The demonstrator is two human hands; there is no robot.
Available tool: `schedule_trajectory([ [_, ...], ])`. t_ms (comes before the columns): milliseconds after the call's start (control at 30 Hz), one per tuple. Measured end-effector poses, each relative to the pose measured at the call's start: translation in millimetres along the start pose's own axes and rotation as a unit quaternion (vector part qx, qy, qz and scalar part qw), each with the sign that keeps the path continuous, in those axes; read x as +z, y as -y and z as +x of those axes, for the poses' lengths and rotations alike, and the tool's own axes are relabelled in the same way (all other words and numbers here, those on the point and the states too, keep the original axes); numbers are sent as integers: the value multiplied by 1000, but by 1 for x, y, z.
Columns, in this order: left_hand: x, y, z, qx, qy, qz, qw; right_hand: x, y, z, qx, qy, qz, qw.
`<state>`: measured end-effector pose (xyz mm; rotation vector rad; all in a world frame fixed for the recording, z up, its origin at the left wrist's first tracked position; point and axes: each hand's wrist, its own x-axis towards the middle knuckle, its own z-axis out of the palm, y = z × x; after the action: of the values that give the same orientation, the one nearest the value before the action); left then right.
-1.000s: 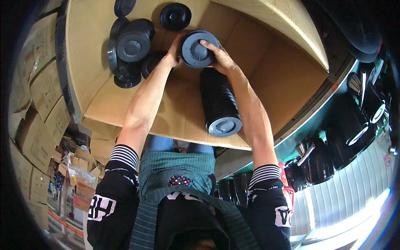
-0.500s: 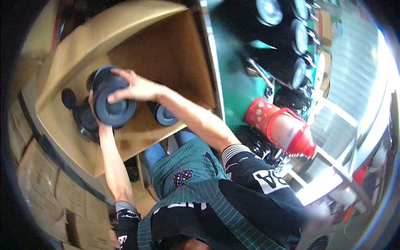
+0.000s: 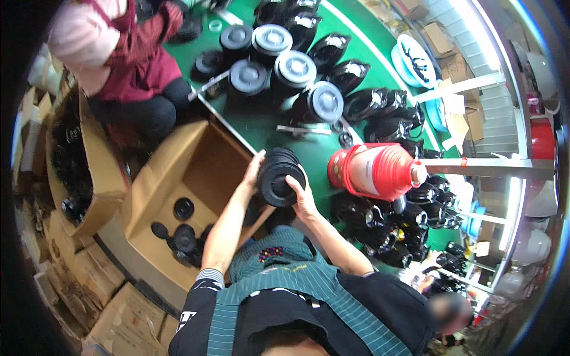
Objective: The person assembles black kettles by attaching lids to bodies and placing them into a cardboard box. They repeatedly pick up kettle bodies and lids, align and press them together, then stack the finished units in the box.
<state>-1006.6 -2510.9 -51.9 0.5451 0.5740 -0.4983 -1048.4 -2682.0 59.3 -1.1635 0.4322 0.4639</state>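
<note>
A stack of black round lids (image 3: 276, 183) is between my two hands, above the green table's near edge. My left hand (image 3: 252, 173) wraps its left side, and my right hand (image 3: 304, 196) grips the right side with the thumb across the top lid. Left of my arms, an open cardboard box (image 3: 138, 204) holds loose black lids, among them a round lid (image 3: 183, 208) and a smaller black disc (image 3: 159, 230). Across the table (image 3: 261, 132), beyond my hands, stand several stacks of lids, including a pale-topped stack (image 3: 326, 101).
A red thermos jug (image 3: 371, 171) lies right of my hands. Glossy black pots (image 3: 349, 76) crowd the table. A co-worker in a maroon apron (image 3: 151, 80) sits at the far left, beside another carton (image 3: 107, 160). A metal bar (image 3: 469, 167) juts in from the right.
My hands have carried the lid stack rightward, from over the cardboard box to the table's edge. My view has turned, bringing more of the table and the co-worker into sight.
</note>
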Motion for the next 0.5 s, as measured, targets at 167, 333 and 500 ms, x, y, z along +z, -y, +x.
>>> schedule_trajectory([
  [167, -5, 15, 78, 94, -16, 38, 995, -39, 26, 63, 134, -6, 27, 991],
  [333, 37, 6, 23, 85, -87, 94, 988, -43, 44, 65, 146, 20, 1, 989],
  [500, 52, 12, 9, 81, -25, -22, 996, -22, 37, 75, 134, 25, -15, 991],
])
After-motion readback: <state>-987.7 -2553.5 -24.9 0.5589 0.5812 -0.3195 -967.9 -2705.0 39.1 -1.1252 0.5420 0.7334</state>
